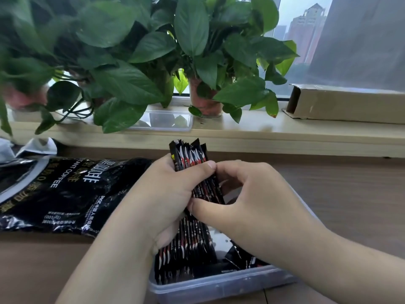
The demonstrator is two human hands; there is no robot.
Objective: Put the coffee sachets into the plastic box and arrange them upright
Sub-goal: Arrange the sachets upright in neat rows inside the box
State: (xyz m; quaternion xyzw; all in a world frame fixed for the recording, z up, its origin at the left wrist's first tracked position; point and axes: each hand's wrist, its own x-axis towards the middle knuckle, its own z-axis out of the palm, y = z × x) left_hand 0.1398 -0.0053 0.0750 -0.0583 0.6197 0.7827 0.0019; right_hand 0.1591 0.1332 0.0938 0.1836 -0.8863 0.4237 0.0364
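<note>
A bundle of black-and-red coffee sachets (190, 152) is held above the clear plastic box (219, 284), which stands on the wooden table near its front edge. My left hand (166, 194) wraps around the bundle from the left, thumb across its front. From the right, my right hand (252, 194) pinches the same bundle with thumb and fingers. More sachets (186, 253) stand packed in the left part of the box. A few lie loose (247, 257) in its right part. My hands hide the far half of the box.
A large black instant-coffee bag (65, 191) lies on the table to the left. On the window ledge behind are potted green plants (201, 99), a clear plastic lid or tray (168, 121) and a long open cardboard box (346, 104).
</note>
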